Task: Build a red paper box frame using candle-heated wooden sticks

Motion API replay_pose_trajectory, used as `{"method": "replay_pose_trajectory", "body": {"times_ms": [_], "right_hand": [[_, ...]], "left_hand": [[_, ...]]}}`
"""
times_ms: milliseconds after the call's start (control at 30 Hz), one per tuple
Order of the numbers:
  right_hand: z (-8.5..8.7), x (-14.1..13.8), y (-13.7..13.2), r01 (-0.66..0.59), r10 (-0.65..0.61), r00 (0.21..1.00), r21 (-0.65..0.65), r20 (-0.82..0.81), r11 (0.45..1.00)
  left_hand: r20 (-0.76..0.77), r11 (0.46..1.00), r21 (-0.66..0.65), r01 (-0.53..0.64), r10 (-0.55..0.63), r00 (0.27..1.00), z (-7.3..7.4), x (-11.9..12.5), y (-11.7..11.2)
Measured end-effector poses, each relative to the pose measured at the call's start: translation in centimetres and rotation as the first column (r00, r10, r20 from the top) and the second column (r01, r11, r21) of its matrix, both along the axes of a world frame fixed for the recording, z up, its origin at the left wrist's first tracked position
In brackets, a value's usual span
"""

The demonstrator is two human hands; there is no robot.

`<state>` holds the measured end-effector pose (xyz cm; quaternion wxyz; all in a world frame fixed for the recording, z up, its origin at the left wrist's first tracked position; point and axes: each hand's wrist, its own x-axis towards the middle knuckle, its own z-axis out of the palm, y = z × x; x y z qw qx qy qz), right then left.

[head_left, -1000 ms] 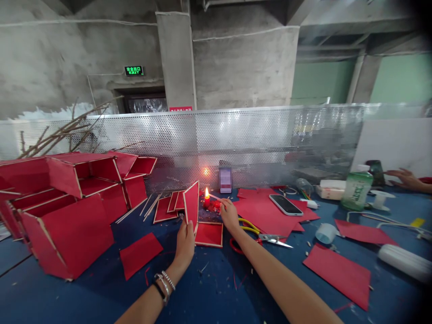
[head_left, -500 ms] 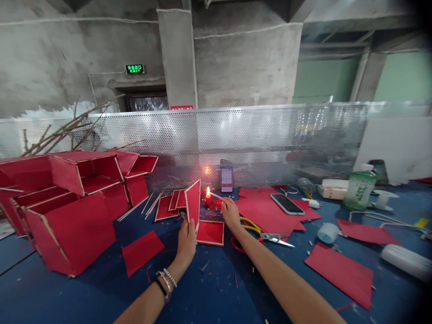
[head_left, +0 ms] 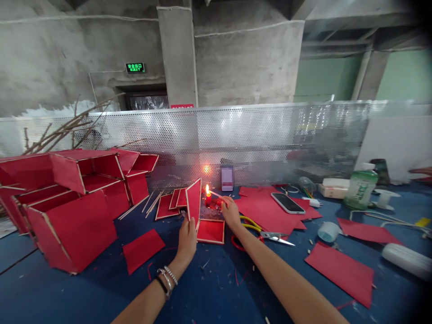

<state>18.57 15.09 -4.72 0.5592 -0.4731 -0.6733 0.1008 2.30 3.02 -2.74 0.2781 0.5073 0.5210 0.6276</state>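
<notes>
My left hand is closed on the lower edge of a red panel framed with pale sticks, which stands upright. My right hand pinches a thin pale stick, its far end at the flame of a lit red candle. Red wax bits lie around the candle's foot. Between my hands a framed red panel lies flat on the blue table. Several smaller framed panels are stacked behind my left hand.
Large red box-like frames fill the left side. Scissors and a phone lie at right by red sheets. Another phone stands behind the candle. A green bottle and white rolls are farther right.
Hardly anything differs. Both hands keep their hold, the stick's end stays at the candle flame, and the view has shifted very slightly. Something like a hand shows at the far right edge.
</notes>
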Motion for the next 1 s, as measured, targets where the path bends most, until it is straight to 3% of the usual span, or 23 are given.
{"method": "replay_pose_trajectory", "body": {"times_ms": [367,1000], "right_hand": [[-0.31,0.04,0.37,-0.014,0.013,1.0,0.035,0.016,0.999],[-0.02,-0.14,-0.07,-0.011,0.012,1.0,-0.015,0.021,1.0]], "left_hand": [[0.018,1.0,0.012,0.002,-0.002,1.0,0.22,0.17,-0.01],[0.015,1.0,0.006,-0.001,0.001,1.0,-0.31,-0.01,0.3]]}}
